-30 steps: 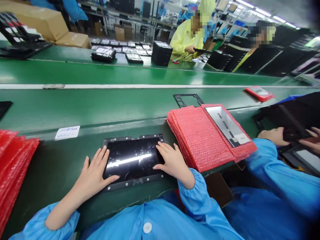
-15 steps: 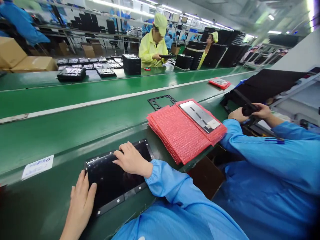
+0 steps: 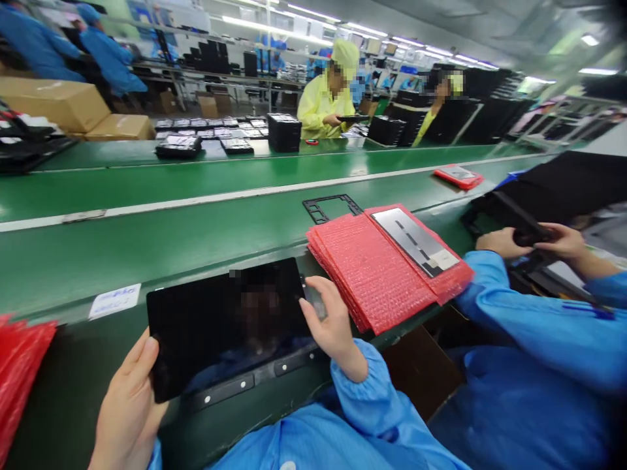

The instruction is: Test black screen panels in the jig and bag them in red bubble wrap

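Note:
Both my hands grip a glossy black display panel (image 3: 225, 320) by its side edges and hold it tilted above the green conveyor belt. My left hand (image 3: 128, 414) is under the panel's lower left corner, and my right hand (image 3: 333, 326) holds its right edge, with the thumb on the front. Below the panel, the lower edge of a black riveted metal frame (image 3: 255, 375) shows on the belt. Most of that frame is hidden behind the panel.
A stack of red bubble bags (image 3: 367, 274) lies to the right, with a silver panel (image 3: 414, 238) on top. Behind it is a black open frame (image 3: 330, 207). Another person's blue-sleeved hands (image 3: 533, 241) handle a black item at right. Red bags (image 3: 19, 372) lie at left.
My hands no longer rest flat on the panel. They have taken it by its edges and raised it out of the metal frame. The view has also shifted slightly.

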The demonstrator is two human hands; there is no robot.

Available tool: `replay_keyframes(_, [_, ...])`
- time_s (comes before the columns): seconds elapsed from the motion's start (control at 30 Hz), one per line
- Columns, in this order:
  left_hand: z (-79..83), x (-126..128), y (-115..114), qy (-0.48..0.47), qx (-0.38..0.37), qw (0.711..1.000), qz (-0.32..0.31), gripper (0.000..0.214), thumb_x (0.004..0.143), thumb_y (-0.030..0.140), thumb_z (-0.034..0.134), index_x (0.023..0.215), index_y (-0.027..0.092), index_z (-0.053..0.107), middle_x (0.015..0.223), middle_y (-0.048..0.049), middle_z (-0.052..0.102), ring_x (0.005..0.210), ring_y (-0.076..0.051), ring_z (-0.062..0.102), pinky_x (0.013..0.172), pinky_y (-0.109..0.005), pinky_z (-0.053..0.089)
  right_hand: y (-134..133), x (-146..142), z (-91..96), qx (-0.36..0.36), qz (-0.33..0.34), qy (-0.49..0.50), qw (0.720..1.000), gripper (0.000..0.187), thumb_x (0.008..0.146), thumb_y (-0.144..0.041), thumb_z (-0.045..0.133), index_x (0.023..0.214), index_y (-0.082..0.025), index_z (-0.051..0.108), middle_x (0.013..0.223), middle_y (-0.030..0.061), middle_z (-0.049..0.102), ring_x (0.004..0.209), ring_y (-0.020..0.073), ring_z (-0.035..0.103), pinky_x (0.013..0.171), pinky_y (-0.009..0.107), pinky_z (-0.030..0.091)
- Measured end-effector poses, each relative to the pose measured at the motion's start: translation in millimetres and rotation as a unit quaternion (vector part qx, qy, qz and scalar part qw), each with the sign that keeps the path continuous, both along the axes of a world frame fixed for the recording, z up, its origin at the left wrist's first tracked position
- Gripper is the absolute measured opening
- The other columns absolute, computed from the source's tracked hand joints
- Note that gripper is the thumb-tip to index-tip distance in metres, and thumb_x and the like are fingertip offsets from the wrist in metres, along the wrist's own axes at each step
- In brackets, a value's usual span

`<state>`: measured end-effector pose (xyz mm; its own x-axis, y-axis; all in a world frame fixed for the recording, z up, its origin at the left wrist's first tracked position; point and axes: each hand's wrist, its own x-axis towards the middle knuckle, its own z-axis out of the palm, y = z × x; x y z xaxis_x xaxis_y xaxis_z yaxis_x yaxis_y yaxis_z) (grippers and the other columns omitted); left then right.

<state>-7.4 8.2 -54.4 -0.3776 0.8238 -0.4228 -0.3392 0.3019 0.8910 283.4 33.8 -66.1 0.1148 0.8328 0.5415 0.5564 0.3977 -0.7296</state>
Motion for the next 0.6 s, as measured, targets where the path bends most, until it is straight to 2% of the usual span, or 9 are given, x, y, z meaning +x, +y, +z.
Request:
replay_keyframes(0.07, [5.1,2.4,5.8,-0.076,0.024,0.996,0.032,0.045,0.086,0.028,0.063,0.129,0.036,0.062,0.127,0.0024,0.069,0.115,-0.026,0.065,0.091,-0.035,0.059,-7.1,10.3,-4.2,-0.115,0.072,0.075,0.988,0.034,0.091,-0.031,0.06,0.123,-0.02,0.06,0.114,0.0103,0.071,0.103,0.0231,0.069,0.093,0.039,0.055])
replay_keyframes(0.13, [6.0,4.6,10.4,-0.121,0.042,0.99,0.057,0.041,0.087,0.021,0.06,0.126,0.033,0.065,0.122,0.0011,0.071,0.113,-0.025,0.066,0.091,-0.034,0.058,-12.5,16.0,-6.6,-0.221,0.176,0.119,0.952,0.033,0.091,-0.039,0.061,0.117,-0.019,0.064,0.101,0.0081,0.076,0.091,0.0227,0.073,0.083,0.036,0.058])
replay_keyframes(0.2, [3.4,5.3,13.1,-0.15,0.051,0.985,0.068,0.04,0.087,0.018,0.058,0.124,0.031,0.067,0.12,0.001,0.072,0.114,-0.024,0.066,0.091,-0.032,0.058,-16.8,17.5,-6.7,-0.281,0.239,0.135,0.919,0.031,0.091,-0.043,0.06,0.109,-0.019,0.067,0.087,0.0057,0.078,0.082,0.0226,0.075,0.076,0.034,0.059])
replay_keyframes(0.27, [-0.7,4.8,14.4,-0.165,0.059,0.982,0.071,0.039,0.087,0.017,0.058,0.123,0.03,0.068,0.118,0.0009,0.073,0.114,-0.023,0.066,0.09,-0.031,0.059,-19.9,16.3,-5.4,-0.301,0.255,0.148,0.907,0.028,0.092,-0.044,0.058,0.101,-0.019,0.067,0.077,0.0039,0.078,0.077,0.0228,0.076,0.075,0.035,0.059])
replay_keyframes(0.37, [-4.2,3.4,14.3,-0.177,0.071,0.979,0.068,0.039,0.086,0.018,0.059,0.122,0.031,0.068,0.117,0.0016,0.074,0.113,-0.023,0.067,0.087,-0.029,0.06,-21.4,13.9,-4.6,-0.298,0.25,0.162,0.907,0.028,0.094,-0.046,0.056,0.089,-0.02,0.066,0.075,0.0043,0.078,0.081,0.0244,0.077,0.079,0.036,0.059])
replay_keyframes(0.47, [2.2,4.4,11.2,-0.177,0.071,0.98,0.061,0.038,0.084,0.027,0.064,0.121,0.033,0.068,0.115,0.0023,0.074,0.106,-0.025,0.07,0.081,-0.03,0.062,-19.4,14.5,-9.3,-0.297,0.249,0.163,0.907,0.031,0.094,-0.048,0.054,0.082,-0.021,0.062,0.072,0.0051,0.077,0.079,0.0248,0.077,0.078,0.036,0.058])
replay_keyframes(0.53, [11.4,5.9,6.6,-0.154,0.036,0.987,0.024,0.043,0.077,0.035,0.073,0.119,0.033,0.068,0.111,0.0009,0.076,0.098,-0.027,0.072,0.073,-0.033,0.064,-16.2,16.8,-15.4,-0.3,0.251,0.181,0.902,0.036,0.094,-0.052,0.054,0.075,-0.021,0.056,0.068,0.0057,0.076,0.074,0.0246,0.076,0.074,0.036,0.058])
replay_keyframes(0.6, [19.9,6.2,0.5,-0.099,-0.015,0.994,-0.05,0.054,0.065,0.036,0.083,0.116,0.031,0.069,0.106,-0.0016,0.077,0.091,-0.03,0.074,0.068,-0.035,0.065,-11.6,19.4,-21.9,-0.306,0.252,0.205,0.895,0.041,0.092,-0.057,0.053,0.071,-0.022,0.051,0.064,0.0058,0.075,0.069,0.0242,0.076,0.068,0.034,0.058])
